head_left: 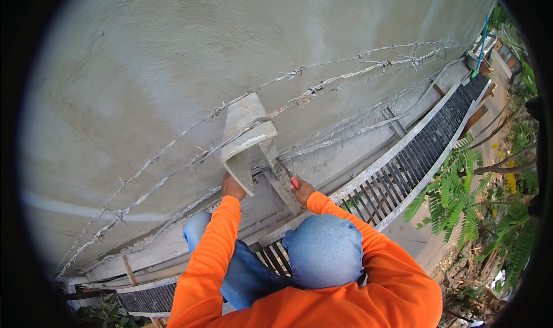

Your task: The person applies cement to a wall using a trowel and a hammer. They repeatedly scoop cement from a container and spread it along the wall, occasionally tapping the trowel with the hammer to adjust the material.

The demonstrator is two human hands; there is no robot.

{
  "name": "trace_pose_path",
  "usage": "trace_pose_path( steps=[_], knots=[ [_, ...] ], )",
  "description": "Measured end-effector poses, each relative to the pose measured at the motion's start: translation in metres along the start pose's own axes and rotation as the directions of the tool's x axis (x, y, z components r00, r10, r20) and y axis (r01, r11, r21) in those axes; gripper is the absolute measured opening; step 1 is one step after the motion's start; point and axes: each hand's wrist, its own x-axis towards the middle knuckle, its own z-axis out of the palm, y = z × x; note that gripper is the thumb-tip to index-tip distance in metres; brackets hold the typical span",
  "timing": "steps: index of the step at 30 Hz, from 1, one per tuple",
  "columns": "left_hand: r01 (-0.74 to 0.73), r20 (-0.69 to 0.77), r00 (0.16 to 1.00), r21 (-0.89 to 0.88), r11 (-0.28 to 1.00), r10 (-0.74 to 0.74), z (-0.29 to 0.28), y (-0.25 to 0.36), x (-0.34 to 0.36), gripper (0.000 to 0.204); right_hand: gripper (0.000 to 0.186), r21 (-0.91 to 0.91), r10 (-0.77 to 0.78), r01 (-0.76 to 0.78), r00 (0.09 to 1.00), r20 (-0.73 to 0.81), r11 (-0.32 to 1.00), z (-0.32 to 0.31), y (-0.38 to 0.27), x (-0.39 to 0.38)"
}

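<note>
A grey angled concrete post (249, 133) juts out in the middle, with strands of barbed wire (314, 90) running across it. My left hand (233, 187) is curled in close against the lower left edge of this post. The post's edge hides part of its fingers, and what they grip does not show. Right of the post, my right hand (303, 192) is closed around a tool with a red handle (295, 183). The tool's thin dark metal part (284, 168) points up and left toward the post's inner side; its exact kind is too small to tell.
A large grey plastered wall (144, 57) stands ahead. Below me, a slatted metal walkway (397, 169) curves from lower left to upper right. More wire lies along the ledge (357, 138). Green branches (455, 195) hang at the right, beside a dirt path. My denim-covered knee (199, 230) is near the wall.
</note>
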Motion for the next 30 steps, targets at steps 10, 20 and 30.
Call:
trace_pose_path(
  steps=[10, 20, 30],
  knots=[
    [0.108, 0.162, 0.978, 0.152, 0.982, -0.132, 0.015, -0.001, 0.011, 0.043, 0.048, -0.456, 0.257, -0.085, 0.909, 0.330, 0.886, -0.111, -0.080, 0.019],
    [-0.029, 0.014, 1.000, 0.136, 0.990, 0.027, 0.036, -0.022, 0.015, 0.034, 0.036, -0.138, 0.047, -0.007, 0.956, 0.290, 0.990, -0.063, -0.029, 0.016],
    [0.080, 0.097, 0.991, 0.134, 0.988, -0.094, 0.030, -0.008, 0.021, 0.037, 0.079, -0.234, 0.080, -0.048, 0.988, 0.129, 0.971, -0.056, -0.036, 0.017]
  ],
)
